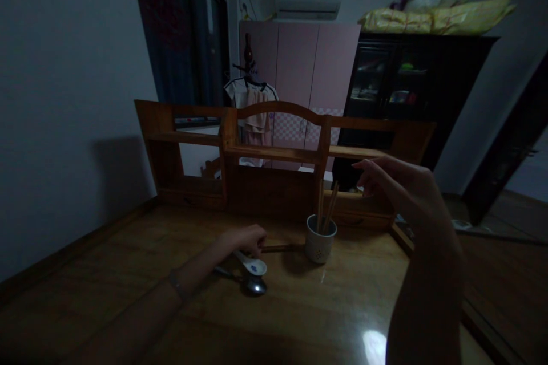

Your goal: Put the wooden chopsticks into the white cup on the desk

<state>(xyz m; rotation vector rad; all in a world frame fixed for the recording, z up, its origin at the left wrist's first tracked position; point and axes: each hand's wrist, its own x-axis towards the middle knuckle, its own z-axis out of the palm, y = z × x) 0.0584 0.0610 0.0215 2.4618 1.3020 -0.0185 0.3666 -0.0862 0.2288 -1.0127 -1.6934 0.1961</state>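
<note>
My left hand point(252, 239) is low over the wooden table, its fingers curled down at the left end of some chopsticks point(277, 248). They lie almost flat, pointing toward a pale cup point(319, 245). Several upright chopsticks point(329, 208) lean inside that cup. Just below my left hand, a white spoon with a blue mark point(256, 267) rests beside a metal spoon point(256, 286). Raised to the right of the cup, my right hand point(391, 182) has bent fingers with a gap between the tips, and nothing shows in them.
A wooden shelf unit point(274, 153) stands along the table's far edge. The wall point(85, 125) borders the table on the left. Behind are a pink wardrobe point(297, 68), hanging clothes point(252, 102) and a dark cabinet point(385, 77). Light glares off the tabletop point(342, 319) near the front right.
</note>
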